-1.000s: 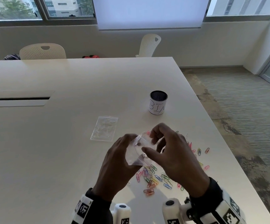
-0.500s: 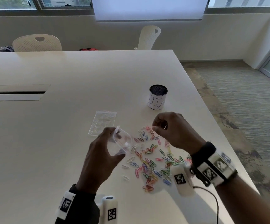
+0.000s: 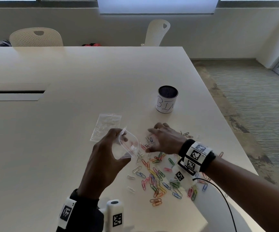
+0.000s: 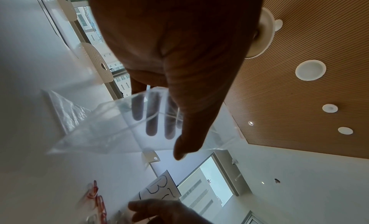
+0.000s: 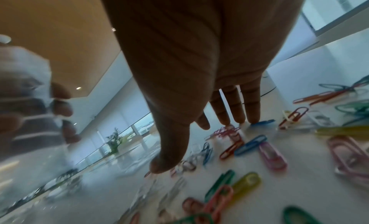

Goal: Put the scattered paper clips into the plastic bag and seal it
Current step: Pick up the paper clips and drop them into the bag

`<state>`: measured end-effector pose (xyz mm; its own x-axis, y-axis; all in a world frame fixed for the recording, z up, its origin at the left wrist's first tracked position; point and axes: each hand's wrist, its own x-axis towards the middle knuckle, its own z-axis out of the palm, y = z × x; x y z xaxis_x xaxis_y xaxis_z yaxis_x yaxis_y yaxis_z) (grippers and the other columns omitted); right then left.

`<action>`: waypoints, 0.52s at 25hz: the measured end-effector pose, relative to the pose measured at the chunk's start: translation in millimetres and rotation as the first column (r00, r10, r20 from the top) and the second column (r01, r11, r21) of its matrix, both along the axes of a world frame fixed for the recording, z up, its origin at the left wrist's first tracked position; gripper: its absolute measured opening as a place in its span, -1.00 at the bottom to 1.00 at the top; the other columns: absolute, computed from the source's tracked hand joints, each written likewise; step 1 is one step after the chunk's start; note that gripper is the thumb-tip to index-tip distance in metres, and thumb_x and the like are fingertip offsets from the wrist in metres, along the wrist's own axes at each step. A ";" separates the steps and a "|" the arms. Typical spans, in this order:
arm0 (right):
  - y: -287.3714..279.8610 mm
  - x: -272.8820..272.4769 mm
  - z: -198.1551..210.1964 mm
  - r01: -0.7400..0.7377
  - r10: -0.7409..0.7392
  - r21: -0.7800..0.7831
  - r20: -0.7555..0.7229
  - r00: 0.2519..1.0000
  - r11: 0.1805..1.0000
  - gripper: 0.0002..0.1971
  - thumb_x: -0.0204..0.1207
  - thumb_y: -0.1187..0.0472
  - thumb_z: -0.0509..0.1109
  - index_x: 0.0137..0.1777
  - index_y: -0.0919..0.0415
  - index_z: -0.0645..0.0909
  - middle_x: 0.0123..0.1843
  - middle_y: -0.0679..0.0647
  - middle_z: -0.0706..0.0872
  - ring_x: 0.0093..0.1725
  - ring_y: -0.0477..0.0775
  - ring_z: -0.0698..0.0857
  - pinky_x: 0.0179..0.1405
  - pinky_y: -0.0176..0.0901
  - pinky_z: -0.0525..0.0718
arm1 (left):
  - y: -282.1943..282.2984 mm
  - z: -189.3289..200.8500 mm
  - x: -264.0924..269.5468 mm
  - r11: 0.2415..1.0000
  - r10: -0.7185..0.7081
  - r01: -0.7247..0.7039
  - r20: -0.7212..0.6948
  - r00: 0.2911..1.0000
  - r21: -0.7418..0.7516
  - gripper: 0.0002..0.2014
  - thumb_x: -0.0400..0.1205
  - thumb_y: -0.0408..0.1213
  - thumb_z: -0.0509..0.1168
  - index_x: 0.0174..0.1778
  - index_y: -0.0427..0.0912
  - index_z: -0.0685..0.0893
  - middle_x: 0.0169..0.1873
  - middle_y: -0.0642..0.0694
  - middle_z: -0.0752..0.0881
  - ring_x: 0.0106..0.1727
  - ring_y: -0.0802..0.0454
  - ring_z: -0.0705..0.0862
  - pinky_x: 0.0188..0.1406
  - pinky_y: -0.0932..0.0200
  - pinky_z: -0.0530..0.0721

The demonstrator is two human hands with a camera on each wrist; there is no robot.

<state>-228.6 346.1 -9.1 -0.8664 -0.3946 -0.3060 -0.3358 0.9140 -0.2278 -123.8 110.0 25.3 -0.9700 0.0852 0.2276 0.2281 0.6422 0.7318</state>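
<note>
My left hand (image 3: 108, 159) grips a small clear zip bag (image 3: 127, 146) just above the table, thumb on one wall and fingers behind it, its mouth gaping toward the right. The left wrist view shows the same bag (image 4: 119, 124) with my left-hand fingers (image 4: 151, 116) visible through the plastic. Coloured paper clips (image 3: 157, 180) lie scattered on the white table to the bag's right. My right hand (image 3: 163, 139) is spread flat over the far end of the pile, holding nothing. Its fingertips (image 5: 249, 116) touch the table among the clips (image 5: 251, 145).
A second clear bag (image 3: 106, 126) lies flat behind my left hand. A black mesh cup labelled BIN (image 3: 167, 101) stands beyond the clips. The table's right edge (image 3: 227, 131) runs close to the pile. A cable (image 3: 224, 196) trails from my right wrist.
My right hand let go of the bag, moved right and came down with spread fingers onto the clips. My left hand kept the bag and shifted it left, mouth open.
</note>
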 end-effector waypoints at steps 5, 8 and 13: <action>-6.1 16.0 -14.4 -0.061 0.046 -0.115 -0.125 0.991 0.992 -0.53 0.59 -0.03 0.52 0.47 0.08 0.67 0.41 0.13 0.67 0.36 0.09 0.59 0.33 -0.03 0.72 | 1.7 -0.7 -10.2 1.000 -0.010 0.010 0.014 1.000 0.004 -0.41 0.39 -0.19 0.74 0.25 0.11 0.61 0.05 0.24 0.79 0.14 0.25 0.77 0.13 0.35 0.67; -7.1 25.3 -19.1 -0.116 0.086 -0.152 -0.190 0.978 0.982 -0.78 0.74 0.16 0.38 0.31 0.09 0.76 0.26 0.07 0.74 0.20 0.01 0.65 0.16 -0.15 0.77 | 2.6 -2.2 -14.9 1.000 -0.010 0.010 0.028 1.000 0.003 -0.43 0.40 -0.18 0.73 0.25 0.10 0.62 0.05 0.26 0.79 0.13 0.28 0.76 0.09 0.56 0.58; -6.3 20.3 -21.0 -0.118 0.072 -0.201 -0.221 0.973 0.973 -0.77 0.78 0.30 0.28 0.09 0.20 0.79 0.05 0.08 0.78 -0.02 -0.02 0.72 -0.02 -0.22 0.78 | 4.8 -5.6 -19.8 1.000 -0.009 0.009 0.045 0.999 -0.003 -0.44 0.40 -0.23 0.73 0.23 0.09 0.63 0.05 0.25 0.78 0.13 0.26 0.76 0.04 0.65 0.54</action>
